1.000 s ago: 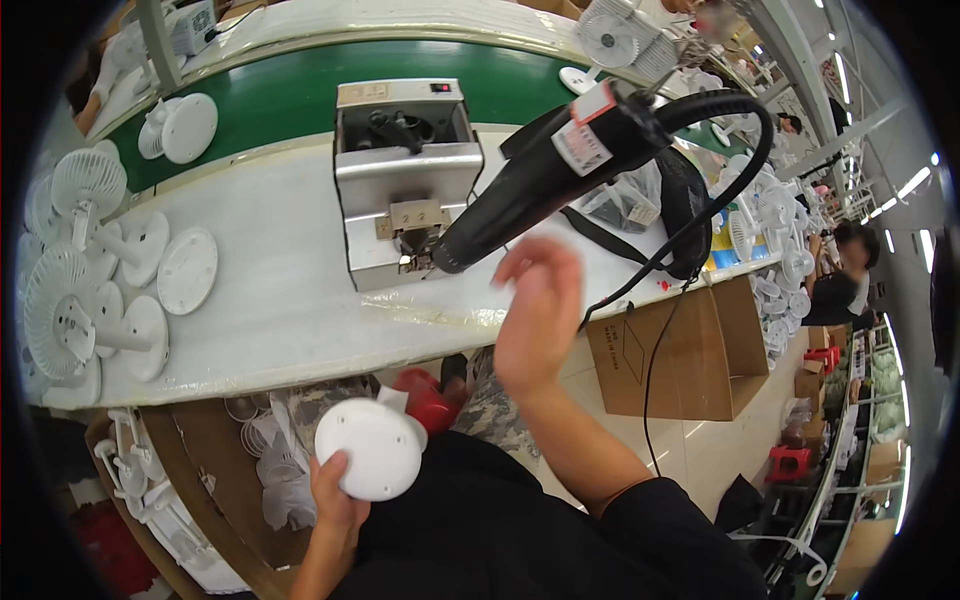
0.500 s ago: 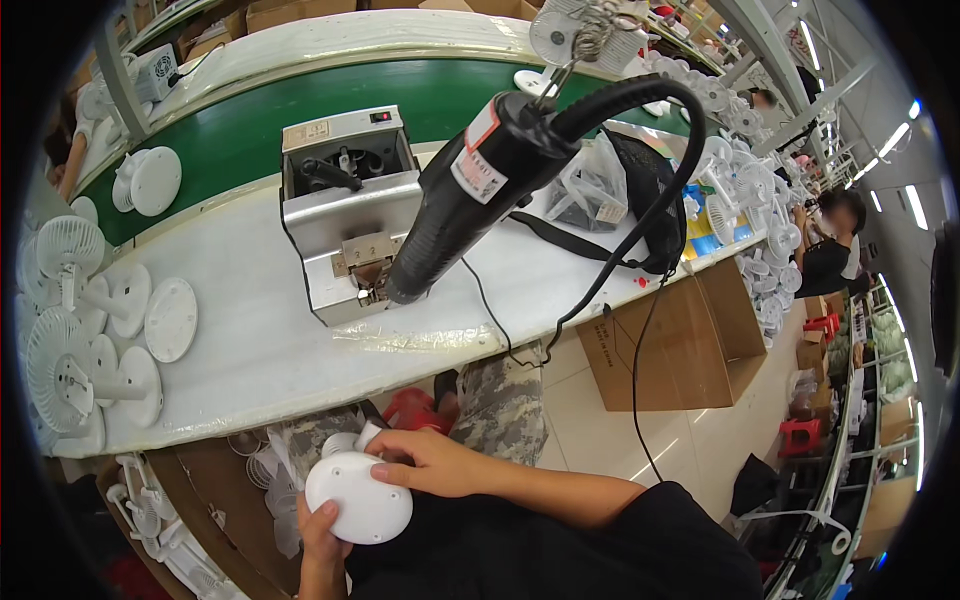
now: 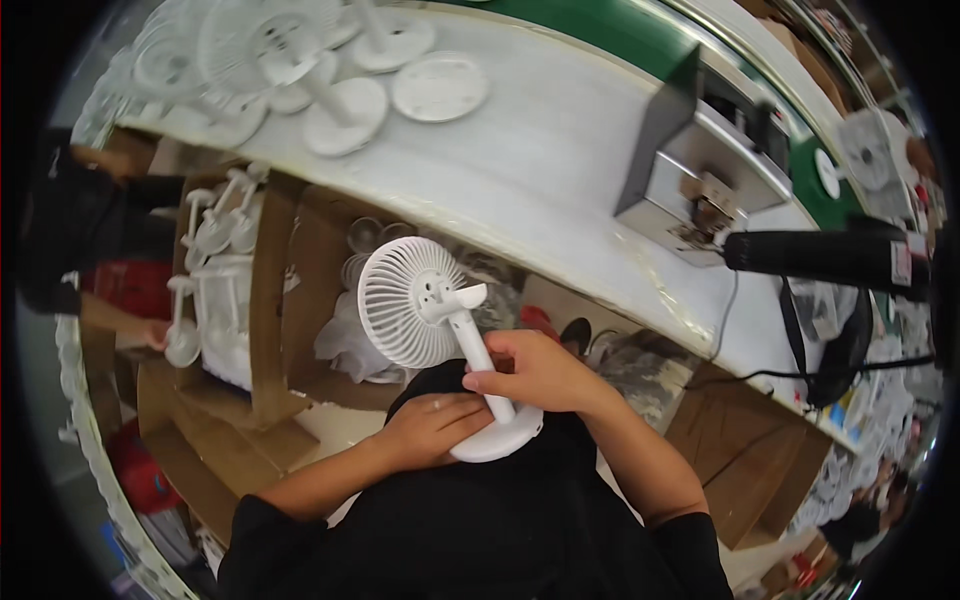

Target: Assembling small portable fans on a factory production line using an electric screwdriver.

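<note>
Half a second ago both hands were on just a round white base; now there's a whole white desk fan (image 3: 440, 340) in the lap. Right hand (image 3: 535, 372) is curled tight around the fan's stem, left hand (image 3: 435, 428) cups the base from below, fingers loosely bent. The white surface (image 3: 540, 190) sits just above them.

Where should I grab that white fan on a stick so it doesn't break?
Probably grip the white fan by its stem, from the side, as the right hand does. The stem is a slim, plain rod your fingers can wrap around, while the ribbed grille looks delicate. Steady the round base from beneath, like the left hand.
</note>
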A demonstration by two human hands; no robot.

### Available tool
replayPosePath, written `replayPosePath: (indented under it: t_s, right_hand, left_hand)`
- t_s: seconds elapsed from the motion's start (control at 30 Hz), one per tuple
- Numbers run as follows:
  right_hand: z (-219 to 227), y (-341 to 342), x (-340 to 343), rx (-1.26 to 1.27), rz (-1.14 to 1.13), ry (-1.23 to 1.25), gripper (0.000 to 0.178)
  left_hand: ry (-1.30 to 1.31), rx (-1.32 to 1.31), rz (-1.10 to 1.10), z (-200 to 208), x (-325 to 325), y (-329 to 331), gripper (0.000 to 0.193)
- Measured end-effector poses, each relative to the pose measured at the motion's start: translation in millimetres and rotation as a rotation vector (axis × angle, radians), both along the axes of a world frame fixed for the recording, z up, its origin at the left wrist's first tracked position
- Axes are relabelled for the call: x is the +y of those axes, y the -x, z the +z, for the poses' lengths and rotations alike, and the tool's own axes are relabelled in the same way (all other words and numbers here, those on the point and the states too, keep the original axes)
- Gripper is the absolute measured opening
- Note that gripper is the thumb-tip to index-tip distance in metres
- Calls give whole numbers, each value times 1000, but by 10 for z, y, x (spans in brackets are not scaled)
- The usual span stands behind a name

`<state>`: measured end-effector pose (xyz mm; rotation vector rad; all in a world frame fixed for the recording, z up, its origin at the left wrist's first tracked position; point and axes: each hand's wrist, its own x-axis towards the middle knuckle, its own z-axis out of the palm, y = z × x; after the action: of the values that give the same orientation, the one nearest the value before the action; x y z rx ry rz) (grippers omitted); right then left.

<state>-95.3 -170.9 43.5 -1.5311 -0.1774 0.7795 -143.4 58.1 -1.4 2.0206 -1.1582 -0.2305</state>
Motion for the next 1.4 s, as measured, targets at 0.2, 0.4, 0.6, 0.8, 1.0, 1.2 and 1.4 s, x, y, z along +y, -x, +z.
replayPosePath:
  t_s: [0.2, 0.4, 0.6, 0.8, 1.0, 1.2, 1.4]
  right_hand:
    - [128, 3, -50, -235, -9, 205, 20]
    - [129, 67, -212, -320, -255, 48, 20]
    - [-82, 102, -278, -134, -283, -303, 22]
    - [-257, 250, -350, 193, -457, -533, 27]
    - [-266, 259, -287, 0, -537, -313, 32]
    - [-324, 212, -249, 116, -510, -506, 35]
    - [-342, 249, -222, 352, -513, -867, 37]
  left_hand:
    - [-102, 91, 117, -151, -63, -30, 65]
    - [299, 624, 231, -340, 76, -240, 70]
    - [770, 962, 331, 91, -184, -812, 68]
    - [956, 1085, 341, 367, -552, -929, 65]
    - [792, 436, 469, 507, -613, -898, 59]
    - [394, -424, 544, 632, -604, -959, 48]
    - [311, -454, 410, 727, -550, -792, 46]
